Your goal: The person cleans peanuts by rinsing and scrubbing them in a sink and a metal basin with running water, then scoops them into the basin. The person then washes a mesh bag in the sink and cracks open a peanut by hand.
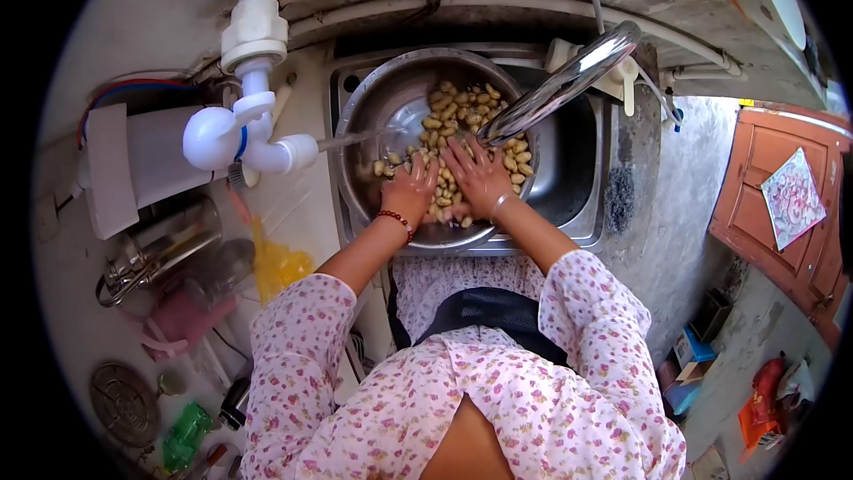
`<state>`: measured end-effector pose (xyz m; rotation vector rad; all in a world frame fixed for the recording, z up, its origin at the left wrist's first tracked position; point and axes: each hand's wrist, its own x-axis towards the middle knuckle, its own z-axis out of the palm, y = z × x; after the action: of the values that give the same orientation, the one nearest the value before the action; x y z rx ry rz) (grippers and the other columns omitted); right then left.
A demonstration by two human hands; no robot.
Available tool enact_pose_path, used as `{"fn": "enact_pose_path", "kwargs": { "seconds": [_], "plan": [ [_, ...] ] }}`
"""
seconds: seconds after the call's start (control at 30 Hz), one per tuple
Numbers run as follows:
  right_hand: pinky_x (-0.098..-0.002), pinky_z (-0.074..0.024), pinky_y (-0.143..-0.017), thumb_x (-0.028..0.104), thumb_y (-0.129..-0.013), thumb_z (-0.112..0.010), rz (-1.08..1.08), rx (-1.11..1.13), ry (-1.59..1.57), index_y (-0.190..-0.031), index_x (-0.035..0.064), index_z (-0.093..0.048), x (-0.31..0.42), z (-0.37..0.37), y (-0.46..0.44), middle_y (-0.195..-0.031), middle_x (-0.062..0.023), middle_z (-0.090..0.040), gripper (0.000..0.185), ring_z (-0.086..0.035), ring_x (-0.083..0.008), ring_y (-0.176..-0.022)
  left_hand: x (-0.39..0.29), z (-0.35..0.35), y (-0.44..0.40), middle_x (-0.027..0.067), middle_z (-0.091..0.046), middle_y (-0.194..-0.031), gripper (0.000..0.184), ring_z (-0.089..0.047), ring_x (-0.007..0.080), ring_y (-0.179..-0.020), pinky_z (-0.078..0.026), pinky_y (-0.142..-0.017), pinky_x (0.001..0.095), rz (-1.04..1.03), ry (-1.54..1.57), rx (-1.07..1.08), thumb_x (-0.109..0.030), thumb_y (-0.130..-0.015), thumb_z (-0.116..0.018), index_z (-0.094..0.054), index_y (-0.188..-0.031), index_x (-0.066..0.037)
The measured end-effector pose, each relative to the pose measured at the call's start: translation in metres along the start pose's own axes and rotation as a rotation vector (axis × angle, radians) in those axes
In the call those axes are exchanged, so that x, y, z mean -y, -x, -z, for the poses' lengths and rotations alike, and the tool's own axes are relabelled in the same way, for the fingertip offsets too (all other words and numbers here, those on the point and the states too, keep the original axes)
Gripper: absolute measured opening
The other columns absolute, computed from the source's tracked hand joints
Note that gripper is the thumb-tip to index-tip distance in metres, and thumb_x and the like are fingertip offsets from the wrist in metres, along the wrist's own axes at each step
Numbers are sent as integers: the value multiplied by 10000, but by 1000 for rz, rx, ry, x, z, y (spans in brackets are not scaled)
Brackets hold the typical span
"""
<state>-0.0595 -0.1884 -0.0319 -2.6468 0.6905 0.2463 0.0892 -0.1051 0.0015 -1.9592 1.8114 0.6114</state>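
Likely light, slick, crushable peanuts (455,110); cup from beneath. Left hand (410,191), right hand (481,181) lie atop, fingers extended.

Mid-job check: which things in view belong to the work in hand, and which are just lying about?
In use:
- left hand and right hand, on the peanuts
- peanuts
- metal basin
- water stream
- sink

Apparently just lying about:
- yellow bag
- green packet
- blue box
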Motion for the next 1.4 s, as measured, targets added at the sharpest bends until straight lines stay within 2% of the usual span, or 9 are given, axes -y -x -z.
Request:
{"fn": "enact_pose_path", "kwargs": {
  "seconds": [0.17,0.37,0.53,0.57,0.83,0.97,1.17,1.2,1.4],
  "plan": [
    [-483,-406,-889,427,-660,-729,-88,60,-106,-1383,116,-292,-15,4,-21,-1410,-113,-341,900,-511,-321,-1099,26,1,-18,210,-448,-1202,662,-600,369,-864,-515,-737,393,-27,332,-125,-74,-696,-663,-380,-1294,-87],
    [-408,-438,-890,133,-729,-668,41,-472,-816,-1025,41,-608,-29,32,32,-1100,-169,-576,316,-530,-369,-1043,47,58,8,212,-360,-1358,713,-368,421,-1201,-304,-1012,486,-106,291,-297,-238,-726,-696,-373,-1343,-85],
    [-433,-463,-796,237,-859,-534,-812,-805,-441,-996,40,-615,-76,-18,42,-979,-197,-629,253,-590,-375,-905,45,9,-73,216,-374,-1354,607,-350,416,-1233,-295,-1031,457,-32,699,-609,-316,-805,-616,-408,-1324,-77],
    [-443,-444,-817,353,-903,-452,-907,-515,-860,-1039,24,-581,-79,-19,41,-925,-245,-618,378,-573,-420,-911,35,4,-90,220,-375,-1351,600,-342,414,-1242,-280,-1038,470,-62,824,-648,-342,-817,-597,-412,-1322,-75],
    [-469,-446,-646,291,-915,-449,-817,-601,-789,-904,14,-563,-63,-41,50,-783,-262,-594,300,-571,-443,-753,-48,3,-58,103,-376,-1389,669,-236,345,-1327,-88,-1051,604,-252,197,-196,-612,-836,-398,-387,-1367,-204],
    [-480,-435,-619,246,-909,-460,-836,-631,-739,-849,7,-542,-54,-24,51,-749,-257,-585,260,-562,-443,-723,14,-13,-61,84,-296,-1446,646,-186,345,-1349,-66,-1067,592,-316,-64,-530,-585,-864,-343,-333,-1393,-214],
    [-512,-424,-609,226,-926,-412,-859,-628,-571,-851,-1,-478,-45,-31,44,-745,-266,-576,248,-548,-463,-699,-20,-5,-78,169,-285,-1436,670,-243,421,-1302,-125,-1044,609,40,467,-485,-569,-846,-410,-294,-1411,-229],
    [-515,-424,-608,227,-926,-411,-859,-616,-569,-849,-3,-475,-46,-31,44,-743,-265,-576,250,-548,-463,-695,-22,-13,-74,147,-277,-1447,705,-231,407,-1317,-127,-1050,601,-56,175,-188,-577,-842,-419,-249,-1427,-223],
    [-517,-420,-581,219,-923,-425,-863,-601,-551,-854,-3,-471,-46,-31,43,-695,-270,-567,237,-549,-456,-663,28,-9,-38,123,-270,-1455,665,-167,360,-1358,-68,-1093,553,-224,71,-260,-542,-856,-397,-275,-1416,-205]
  ]
}}
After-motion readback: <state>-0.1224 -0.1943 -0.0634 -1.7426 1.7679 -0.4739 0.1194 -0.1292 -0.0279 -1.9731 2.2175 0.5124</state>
